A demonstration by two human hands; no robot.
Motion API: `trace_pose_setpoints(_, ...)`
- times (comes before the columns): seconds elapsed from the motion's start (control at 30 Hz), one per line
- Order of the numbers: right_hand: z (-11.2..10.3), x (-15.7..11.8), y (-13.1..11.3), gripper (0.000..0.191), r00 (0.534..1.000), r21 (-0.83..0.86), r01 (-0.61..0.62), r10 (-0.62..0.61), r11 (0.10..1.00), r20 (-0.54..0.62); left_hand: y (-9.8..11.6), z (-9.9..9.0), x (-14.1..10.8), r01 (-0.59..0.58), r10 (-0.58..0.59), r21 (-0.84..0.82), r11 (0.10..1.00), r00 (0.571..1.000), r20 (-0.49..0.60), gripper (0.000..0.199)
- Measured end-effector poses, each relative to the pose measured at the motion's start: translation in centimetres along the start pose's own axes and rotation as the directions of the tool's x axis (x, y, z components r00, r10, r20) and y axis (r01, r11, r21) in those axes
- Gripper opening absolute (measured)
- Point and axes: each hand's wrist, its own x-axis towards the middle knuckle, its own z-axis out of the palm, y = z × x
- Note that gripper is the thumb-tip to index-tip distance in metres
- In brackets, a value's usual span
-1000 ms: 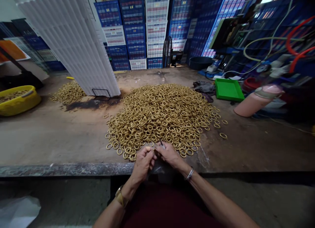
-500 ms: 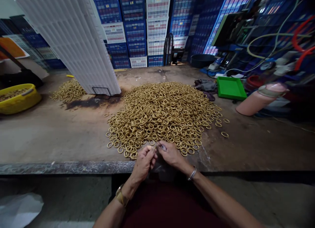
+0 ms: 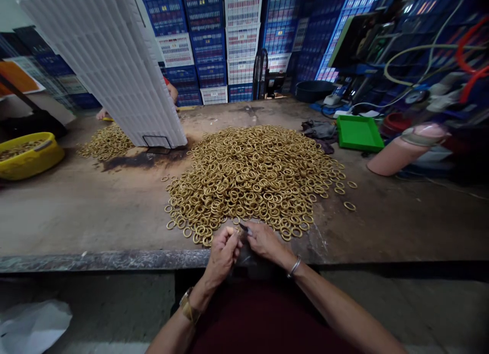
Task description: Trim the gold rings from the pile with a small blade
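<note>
A wide pile of brass-coloured rings (image 3: 255, 170) lies on the worktable in front of me. At its near edge my left hand (image 3: 223, 252) is closed, thumb and forefinger pinching one small ring (image 3: 238, 231), mostly hidden by the fingers. Just to the right, my right hand (image 3: 266, 242) is closed around a small dark tool with a pointed, blade-like end (image 3: 243, 226). The tool's tip points left, close to the left fingertips; whether it touches the ring I cannot tell.
A leaning white ribbed panel (image 3: 110, 63) stands in a black wire stand (image 3: 157, 142). Behind it are a smaller ring pile (image 3: 107, 142) and another person's arm (image 3: 171, 91). A yellow basin (image 3: 34, 158) sits left; a green tray (image 3: 359, 132) and pink bottle (image 3: 401, 153) stand right.
The dark tool's end now shows clearly, angled up and left from my right hand. Another person's arm and hand have come into view around the white panel. My left hand has hardly moved.
</note>
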Motion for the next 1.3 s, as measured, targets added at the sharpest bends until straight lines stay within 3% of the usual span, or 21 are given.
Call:
trace_pose_setpoints(0.1, 0.0, 0.6, 0.4, 0.017, 0.995, 0.084, -0.083, 0.087, 0.993, -0.050, 0.4, 0.0, -0.4, 0.015, -0.004, -0.163, 0.986, 0.998, 0.071, 0.026)
trace_pose_setpoints(0.17, -0.1, 0.9, 0.2, 0.015, 0.986, 0.291, -0.143, 0.163, 0.946, -0.047, 0.6, 0.1, -0.3, 0.053, -0.026, -0.323, 0.945, 0.996, 0.086, 0.025)
trace_pose_setpoints(0.27, -0.1, 0.7, -0.6, 0.024, 0.962, 0.648, -0.258, 0.252, 0.717, 0.104, 0.5, 0.0, 0.2, 0.096, -0.071, -0.472, 0.876, 0.995, 0.069, 0.026)
trace_pose_setpoints(0.37, 0.1, 0.3, -1.4, 0.032, 0.954, 0.813, -0.301, 0.152, 0.498, 0.260, 0.1, 0.0, 0.6, 0.103, -0.089, -0.501, 0.859, 0.995, 0.051, 0.027)
trace_pose_setpoints(0.47, 0.3, 0.1, -1.7, 0.029, 0.959, 0.870, -0.278, 0.061, 0.408, 0.278, -0.4, 0.0, 0.7, 0.108, -0.105, -0.483, 0.869, 0.994, 0.032, 0.028)
trace_pose_setpoints(0.53, 0.3, 0.2, -1.7, 0.025, 0.967, 0.875, -0.256, 0.120, 0.410, 0.226, -0.6, -0.2, 0.6, 0.111, -0.118, -0.464, 0.879, 0.993, 0.014, 0.028)
trace_pose_setpoints(0.63, 0.2, 0.4, -1.6, 0.016, 0.969, 0.825, -0.200, 0.231, 0.528, 0.088, -0.7, -0.4, 0.5, 0.115, -0.141, -0.463, 0.879, 0.990, -0.023, 0.029)
trace_pose_setpoints(0.73, -0.2, 0.5, -1.6, 0.011, 0.980, 0.730, -0.113, 0.197, 0.674, -0.031, -0.7, -0.7, 0.5, 0.139, -0.181, -0.481, 0.865, 0.982, -0.043, 0.030)
trace_pose_setpoints(0.83, -0.3, 0.4, -1.8, 0.013, 0.986, 0.679, -0.039, 0.140, 0.733, -0.095, -0.6, -0.7, 0.5, 0.178, -0.207, -0.473, 0.863, 0.978, -0.010, 0.032)
trace_pose_setpoints(0.93, -0.2, 0.3, -1.9, 0.017, 0.985, 0.659, -0.018, 0.127, 0.752, -0.118, -0.8, -0.6, 0.4, 0.181, -0.195, -0.453, 0.873, 0.981, 0.015, 0.028)
trace_pose_setpoints(1.07, 0.0, 0.3, -1.9, 0.018, 0.982, 0.612, 0.000, 0.114, 0.791, -0.148, -1.3, -0.6, 0.3, 0.109, -0.140, -0.394, 0.913, 0.989, -0.051, 0.026)
trace_pose_setpoints(1.2, -0.2, 0.3, -2.0, 0.021, 0.985, 0.657, -0.093, 0.165, 0.748, -0.048, -1.2, -0.5, 0.3, -0.009, -0.009, -0.113, 0.994, 0.987, -0.158, 0.022)
trace_pose_setpoints(1.3, -0.4, 0.4, -2.2, 0.024, 0.978, 0.683, -0.166, 0.209, 0.711, 0.021, -0.7, -0.4, 0.1, -0.042, 0.049, 0.043, 0.998, 0.982, -0.183, 0.022)
